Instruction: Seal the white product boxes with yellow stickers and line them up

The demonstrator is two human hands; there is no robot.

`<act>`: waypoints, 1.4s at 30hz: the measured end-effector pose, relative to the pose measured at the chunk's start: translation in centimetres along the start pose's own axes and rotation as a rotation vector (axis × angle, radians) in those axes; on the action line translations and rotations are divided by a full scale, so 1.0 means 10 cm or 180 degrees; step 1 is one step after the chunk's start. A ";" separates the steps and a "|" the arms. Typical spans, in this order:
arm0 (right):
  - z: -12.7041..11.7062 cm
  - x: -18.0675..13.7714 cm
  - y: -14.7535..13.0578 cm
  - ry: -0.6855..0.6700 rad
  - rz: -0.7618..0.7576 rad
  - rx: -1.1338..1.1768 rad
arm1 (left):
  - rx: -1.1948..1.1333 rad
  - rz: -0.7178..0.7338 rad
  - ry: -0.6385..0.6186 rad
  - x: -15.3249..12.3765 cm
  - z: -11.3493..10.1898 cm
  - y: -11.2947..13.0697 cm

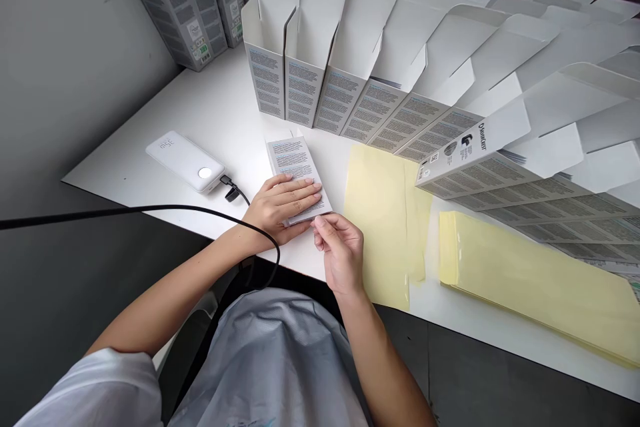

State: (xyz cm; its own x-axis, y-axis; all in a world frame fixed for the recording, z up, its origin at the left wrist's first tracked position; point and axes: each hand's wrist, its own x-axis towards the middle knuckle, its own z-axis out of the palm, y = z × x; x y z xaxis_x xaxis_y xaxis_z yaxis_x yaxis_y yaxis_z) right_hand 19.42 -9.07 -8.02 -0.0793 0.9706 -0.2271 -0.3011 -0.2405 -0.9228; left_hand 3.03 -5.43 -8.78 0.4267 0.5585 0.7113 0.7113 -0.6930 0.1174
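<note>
**Item: flat carton, under both hands**

We log one carton (295,160) lying flat at the near edge of the table (220,107).

- Left hand (283,207): open, fingers straight, palm pressing the carton down.
- Right hand (340,250): fingers curled, thumb and forefinger seemingly pinching the carton's near corner.
- Around it: power bank (185,160) to the left, yellow sheets (385,213) just right, open boxes (320,80) behind.

We judge the step as opening up the flat carton. Any lift calls for easing the left palm first.

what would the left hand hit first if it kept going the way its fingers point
The left hand, pressed on the flat box, points right; past the box's edge it would likely meet the yellow sheet first.
</note>
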 end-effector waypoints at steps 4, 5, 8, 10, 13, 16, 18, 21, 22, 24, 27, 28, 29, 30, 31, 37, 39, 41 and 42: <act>0.00 0.01 0.01 0.0021 -0.0001 0.0008 | -0.0081 -0.0005 0.0005 -0.01 0.01 0.00; 0.00 0.01 0.01 0.0019 -0.0005 0.0014 | -0.0093 -0.0011 -0.0002 -0.01 0.01 -0.01; 0.00 0.02 0.01 0.0004 -0.0008 0.0028 | -0.0107 -0.0039 -0.0041 -0.02 0.01 -0.01; -0.01 0.02 0.02 -0.0002 -0.0013 0.0029 | -0.0111 -0.0043 -0.0051 -0.03 0.01 -0.01; -0.01 0.02 0.03 -0.0002 -0.0021 0.0031 | -0.0098 -0.0027 -0.0015 -0.02 0.01 -0.01; -0.03 0.02 0.04 0.0002 -0.0038 0.0013 | -0.0102 -0.0018 -0.0026 -0.02 0.01 -0.01; -0.03 0.02 0.05 0.0001 -0.0065 -0.0018 | -0.0129 -0.0025 -0.0038 -0.02 0.01 -0.01; -0.04 0.02 0.07 0.0026 -0.0136 -0.0087 | -0.0122 -0.0032 -0.0031 -0.02 0.01 -0.01; -0.03 0.02 0.08 0.0033 -0.0165 -0.0120 | -0.0109 -0.0031 -0.0025 -0.02 0.01 -0.01; -0.03 0.02 0.10 0.0032 -0.0222 -0.0206 | -0.0090 -0.0018 -0.0014 -0.02 0.01 -0.01; -0.02 0.01 0.08 0.0038 -0.0340 -0.0473 | -0.0064 -0.0015 0.0004 -0.01 0.01 -0.01; -0.02 0.01 0.06 0.0060 -0.0400 -0.0631 | -0.0057 -0.0015 0.0009 -0.01 0.00 0.00; -0.02 0.01 0.04 0.0094 -0.0476 -0.0831 | -0.0053 -0.0018 0.0014 -0.01 0.00 0.00; -0.02 0.00 0.02 0.0129 -0.0580 -0.1071 | -0.0049 -0.0021 0.0016 -0.01 0.00 0.00; -0.02 0.00 0.00 0.0173 -0.0715 -0.1342 | -0.0050 -0.0019 0.0015 -0.01 0.00 0.00; -0.08 0.06 -0.04 0.0639 -0.2113 -0.3039 | -0.0067 -0.0011 0.0000 -0.01 0.00 0.00; -0.12 0.10 -0.06 0.0784 -0.2543 -0.3274 | -0.0072 -0.0007 0.0000 -0.01 -0.01 -0.01; -0.16 0.15 -0.10 0.0575 -0.2923 -0.3246 | -0.0080 -0.0006 -0.0005 -0.01 -0.01 -0.01; -0.18 0.17 -0.13 0.0343 -0.3074 -0.3181 | -0.0079 -0.0008 -0.0002 -0.01 -0.01 0.00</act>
State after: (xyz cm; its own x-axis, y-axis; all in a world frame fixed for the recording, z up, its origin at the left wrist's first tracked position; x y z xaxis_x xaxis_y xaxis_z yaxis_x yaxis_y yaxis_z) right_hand 21.42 -7.07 -7.78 -0.1450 0.7554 0.6390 0.6077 0.5777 -0.5449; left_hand 2.92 -5.49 -8.82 0.4253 0.5607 0.7105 0.6983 -0.7027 0.1366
